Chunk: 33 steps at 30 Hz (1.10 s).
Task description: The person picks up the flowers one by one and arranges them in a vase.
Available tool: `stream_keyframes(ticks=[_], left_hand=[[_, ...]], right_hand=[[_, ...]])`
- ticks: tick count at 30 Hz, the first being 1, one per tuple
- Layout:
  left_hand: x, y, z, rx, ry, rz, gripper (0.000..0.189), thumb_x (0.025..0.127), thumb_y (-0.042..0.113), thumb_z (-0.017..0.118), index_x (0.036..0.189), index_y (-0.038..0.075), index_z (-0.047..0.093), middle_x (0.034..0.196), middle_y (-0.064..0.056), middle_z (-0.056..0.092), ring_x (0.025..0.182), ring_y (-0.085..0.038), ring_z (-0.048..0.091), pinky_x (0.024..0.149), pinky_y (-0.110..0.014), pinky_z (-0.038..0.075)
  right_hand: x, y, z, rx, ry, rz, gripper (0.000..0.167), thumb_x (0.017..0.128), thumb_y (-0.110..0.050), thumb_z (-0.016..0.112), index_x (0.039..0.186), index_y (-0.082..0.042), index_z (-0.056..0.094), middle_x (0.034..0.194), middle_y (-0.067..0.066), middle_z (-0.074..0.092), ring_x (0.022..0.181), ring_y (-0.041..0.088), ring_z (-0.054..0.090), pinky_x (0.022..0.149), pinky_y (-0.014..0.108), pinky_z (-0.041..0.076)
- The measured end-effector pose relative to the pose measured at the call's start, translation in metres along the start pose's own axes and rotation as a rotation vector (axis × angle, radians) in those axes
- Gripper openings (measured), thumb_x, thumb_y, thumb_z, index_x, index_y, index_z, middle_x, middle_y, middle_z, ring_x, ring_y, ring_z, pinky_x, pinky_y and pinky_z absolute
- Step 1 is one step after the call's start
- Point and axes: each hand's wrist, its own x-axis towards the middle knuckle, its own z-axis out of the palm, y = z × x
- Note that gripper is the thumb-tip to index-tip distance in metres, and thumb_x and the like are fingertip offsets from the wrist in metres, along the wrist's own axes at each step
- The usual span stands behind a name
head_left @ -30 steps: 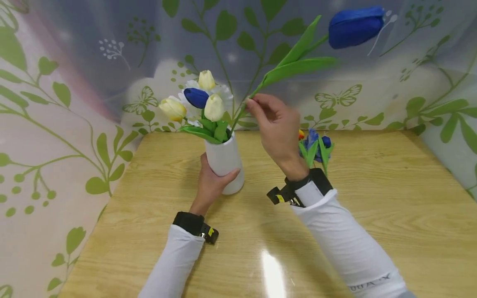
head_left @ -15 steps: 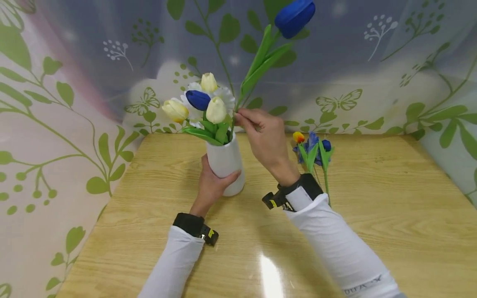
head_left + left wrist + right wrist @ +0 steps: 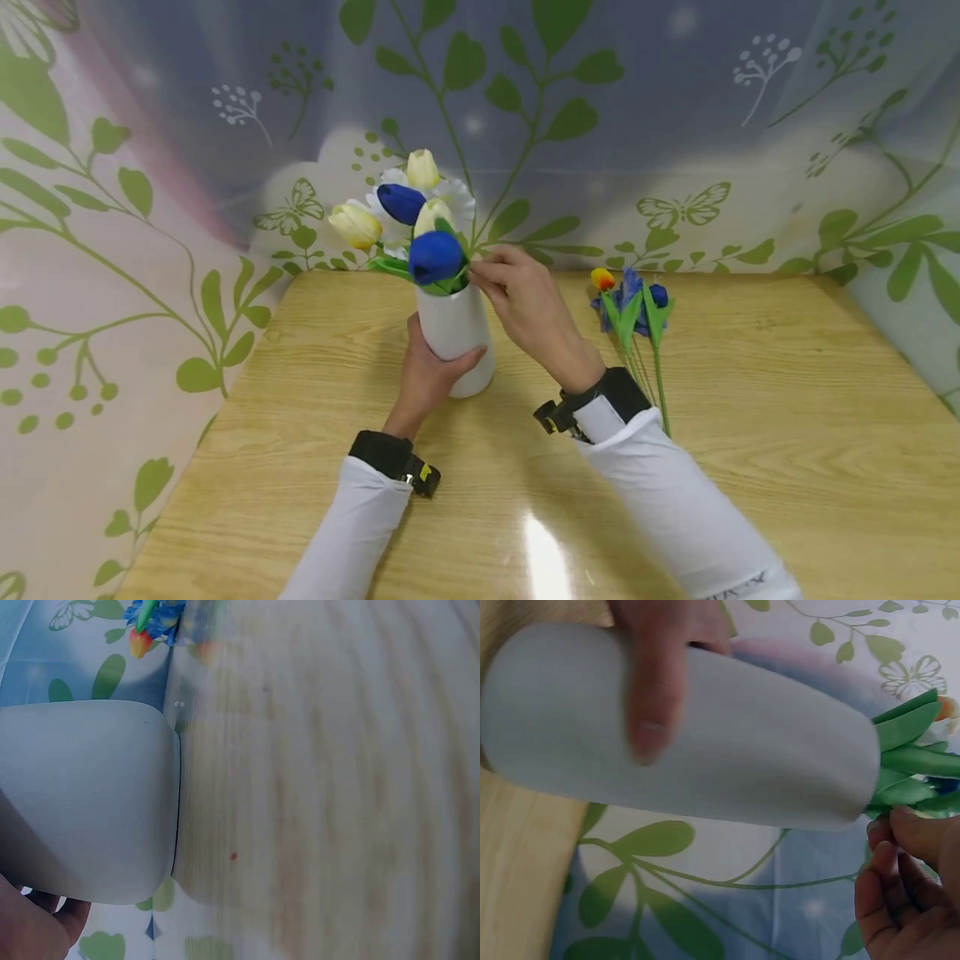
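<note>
Nearest me, my white sleeves end at black wrist bands [image 3: 382, 454], with the bare worktop [image 3: 495, 467] between my forearms. Just ahead, my left hand [image 3: 427, 371] wraps low around the white vase [image 3: 453, 325], thumb across its front; the vase stands upright on the worktop. My right hand [image 3: 528, 312] is at the vase's mouth, thumb and forefinger pinching the green of the front blue tulip [image 3: 437, 257] by the rim; whether that is stem or leaf, I can't tell. Its bloom leans just left of my right fingertips, over the mouth. Behind it, farther from my hands, the rear blue tulip [image 3: 401, 203], cream tulips [image 3: 423, 169], a yellow-tinged tulip [image 3: 355, 225] and ruffled white blooms [image 3: 457, 200], too overlapped to count, are already in the vase. Left outside it, right of and beyond my right wrist, an orange-red tulip [image 3: 602, 279], a ruffled blue flower [image 3: 628, 292] and a small blue tulip [image 3: 658, 295] lie on the worktop. Past everything hangs leaf-printed cloth [image 3: 675, 125].
</note>
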Motion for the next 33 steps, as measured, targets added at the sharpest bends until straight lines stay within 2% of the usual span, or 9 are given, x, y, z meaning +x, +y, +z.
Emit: stream_keyframes(ticks=[4, 9, 14, 22, 26, 28, 33], left_hand=[[0.001, 0.001, 0.001, -0.013, -0.010, -0.009, 0.093, 0.073, 0.033, 0.084, 0.141, 0.012, 0.023, 0.125, -0.013, 0.048, 0.110, -0.029, 0.050, 0.091, -0.048, 0.041], [0.001, 0.001, 0.001, -0.044, -0.033, -0.029, 0.093, 0.073, 0.033, 0.084, 0.141, 0.013, 0.023, 0.125, -0.014, 0.047, 0.111, -0.029, 0.050, 0.092, -0.049, 0.040], [0.001, 0.000, 0.003, -0.042, -0.019, -0.017, 0.094, 0.072, 0.034, 0.085, 0.140, 0.013, 0.024, 0.123, -0.011, 0.049, 0.109, -0.027, 0.051, 0.090, -0.048, 0.042], [0.000, -0.001, 0.004, -0.043, -0.016, -0.013, 0.095, 0.072, 0.032, 0.085, 0.141, 0.014, 0.022, 0.124, -0.011, 0.048, 0.110, -0.028, 0.051, 0.091, -0.048, 0.042], [0.000, 0.000, 0.002, -0.052, -0.027, -0.040, 0.096, 0.073, 0.028, 0.085, 0.143, 0.014, 0.021, 0.127, -0.013, 0.046, 0.113, -0.029, 0.049, 0.092, -0.048, 0.041], [-0.001, 0.003, 0.001, -0.053, -0.032, -0.055, 0.096, 0.074, 0.024, 0.084, 0.144, 0.013, 0.020, 0.129, -0.015, 0.046, 0.114, -0.030, 0.048, 0.093, -0.048, 0.040], [-0.008, 0.026, -0.002, -0.043, -0.044, -0.064, 0.092, 0.077, 0.016, 0.082, 0.143, 0.006, 0.019, 0.129, -0.019, 0.045, 0.114, -0.032, 0.048, 0.093, -0.048, 0.040]], right_hand=[[-0.009, 0.009, 0.000, 0.006, -0.030, 0.080, 0.021, 0.094, -0.009, 0.061, 0.111, 0.000, 0.070, 0.101, 0.010, 0.063, 0.084, 0.020, 0.058, 0.069, 0.031, 0.047], [-0.016, 0.017, 0.000, 0.014, 0.012, 0.118, 0.020, 0.093, -0.009, 0.062, 0.109, 0.000, 0.071, 0.096, 0.009, 0.063, 0.078, 0.019, 0.057, 0.066, 0.031, 0.047], [-0.022, 0.024, -0.002, 0.015, -0.001, 0.157, 0.021, 0.094, -0.009, 0.061, 0.112, -0.001, 0.070, 0.095, 0.009, 0.063, 0.075, 0.018, 0.058, 0.064, 0.030, 0.047], [-0.037, 0.042, -0.005, 0.027, -0.043, 0.262, 0.021, 0.095, -0.013, 0.060, 0.109, -0.003, 0.071, 0.098, 0.009, 0.065, 0.081, 0.020, 0.060, 0.070, 0.034, 0.050], [-0.045, 0.053, -0.010, 0.004, -0.048, 0.322, 0.022, 0.096, -0.017, 0.059, 0.110, -0.005, 0.071, 0.103, 0.009, 0.066, 0.084, 0.022, 0.061, 0.073, 0.037, 0.050], [-0.050, 0.060, -0.013, -0.005, -0.041, 0.348, 0.023, 0.097, -0.018, 0.059, 0.111, -0.005, 0.070, 0.106, 0.010, 0.066, 0.086, 0.024, 0.061, 0.073, 0.039, 0.050], [-0.066, 0.080, -0.024, -0.021, -0.018, 0.429, 0.026, 0.097, -0.020, 0.058, 0.114, -0.003, 0.068, 0.108, 0.013, 0.065, 0.088, 0.027, 0.060, 0.074, 0.041, 0.049]])
